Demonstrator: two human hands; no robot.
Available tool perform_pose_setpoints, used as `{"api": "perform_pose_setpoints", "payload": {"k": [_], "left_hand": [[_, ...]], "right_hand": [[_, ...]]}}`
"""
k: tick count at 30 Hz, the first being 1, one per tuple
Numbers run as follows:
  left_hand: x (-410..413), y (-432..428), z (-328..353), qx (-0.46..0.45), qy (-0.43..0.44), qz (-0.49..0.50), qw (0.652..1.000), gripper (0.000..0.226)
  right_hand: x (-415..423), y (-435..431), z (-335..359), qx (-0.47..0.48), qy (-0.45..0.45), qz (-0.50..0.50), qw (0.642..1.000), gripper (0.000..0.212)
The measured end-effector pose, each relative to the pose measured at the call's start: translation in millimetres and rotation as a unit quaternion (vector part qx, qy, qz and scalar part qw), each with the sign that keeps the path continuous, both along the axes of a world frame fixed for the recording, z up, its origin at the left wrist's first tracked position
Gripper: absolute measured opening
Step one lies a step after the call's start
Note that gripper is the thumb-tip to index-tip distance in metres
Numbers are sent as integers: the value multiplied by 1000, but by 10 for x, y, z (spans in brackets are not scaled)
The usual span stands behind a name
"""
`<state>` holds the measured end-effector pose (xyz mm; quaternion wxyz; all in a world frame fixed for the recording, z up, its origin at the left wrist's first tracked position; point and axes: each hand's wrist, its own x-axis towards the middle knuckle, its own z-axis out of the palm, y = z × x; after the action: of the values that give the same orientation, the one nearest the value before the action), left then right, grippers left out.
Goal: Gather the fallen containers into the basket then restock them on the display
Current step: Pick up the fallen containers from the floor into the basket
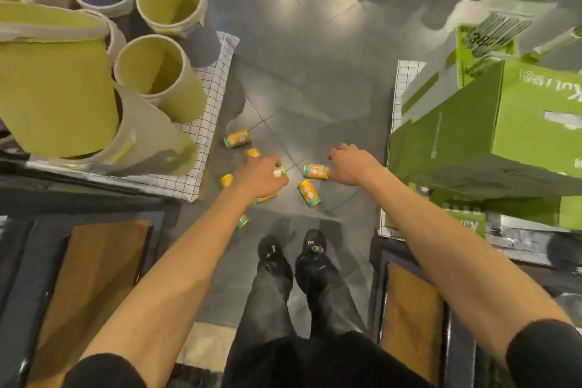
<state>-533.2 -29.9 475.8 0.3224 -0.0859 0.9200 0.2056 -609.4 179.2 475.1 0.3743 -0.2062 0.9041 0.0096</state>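
Note:
Several small yellow containers lie scattered on the grey tiled floor ahead of my feet: one (237, 138) farthest away, one (316, 171) beside my right hand, one (309, 193) just below it. Others are partly hidden behind my left hand. Both arms reach forward and down over them. My left hand (259, 176) hangs above the cluster, its back toward me and its fingers curled under. My right hand (351, 167) hovers with loosely bent fingers, its thumb side next to a container. Neither hand visibly holds anything. No carrying basket shows.
A left display stand (208, 135) with a checked cloth bears tall yellow, beige and grey fabric bins (157, 69). Green cardboard boxes (491, 123) sit on a right stand. My black shoes (310, 249) stand in the narrow aisle between them.

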Motion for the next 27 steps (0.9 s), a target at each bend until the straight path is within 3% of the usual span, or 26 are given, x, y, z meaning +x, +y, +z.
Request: {"api": "perform_pose_setpoints", "payload": {"k": [6, 19, 27], "left_hand": [[-384, -169, -1136, -4, -4, 4, 1000, 45], [-790, -557, -4753, 10, -28, 14, 999, 47], [-1091, -557, -6311, -7, 7, 8, 1000, 51]], "right_hand": [[-409, -82, -995, 3, -2, -22, 1000, 58], [-839, -414, -4626, 13, -36, -53, 998, 48], [-1078, -467, -6189, -5, 0, -43, 999, 58]]}}
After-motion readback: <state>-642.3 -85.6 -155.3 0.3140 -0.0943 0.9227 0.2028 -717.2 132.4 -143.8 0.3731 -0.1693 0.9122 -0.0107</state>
